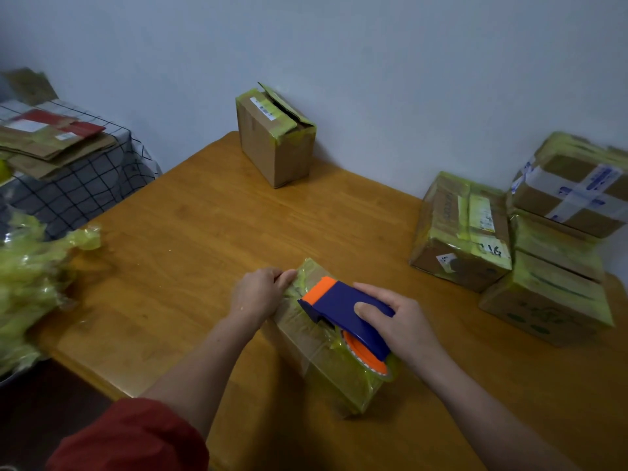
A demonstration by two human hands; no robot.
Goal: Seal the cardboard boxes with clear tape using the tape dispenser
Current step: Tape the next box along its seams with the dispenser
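As the head camera looks down, both hands are at work on a small box point(336, 372) lying lengthwise on the wooden worktop point(190, 253). The left hand point(260, 292) grips the far end of this box, fingers curled over the edge and thumb on the yellowish film that covers its top. The right hand point(396, 322) is closed round the blue body of the tape dispenser point(343, 309), thumb on the near flank and fingers over the top. The dispenser rests on the top face of the box. Its orange nose is just beside the left thumb, and its orange tape roll point(365, 355) sits toward the near end of the box, below the right wrist. The two hands are apart, with the front half of the dispenser between them. A red sleeve point(136, 436) covers the left upper arm; the right forearm is bare.

Beyond the hands and well apart from them, an upright box point(275, 137) stands against the wall point(373, 62). Its top flaps are not fully closed and are edged with greenish-yellow tape. To the right of the right hand, a group of taped boxes point(462, 232) sits close together; one, crossed with white printed tape, lies on top of another. To the left of the left hand, a heap of crumpled tape point(30, 283) overhangs the worktop's edge. Farther left and beyond it, flattened cardboard point(51, 144) lies on a checked cloth point(85, 188).
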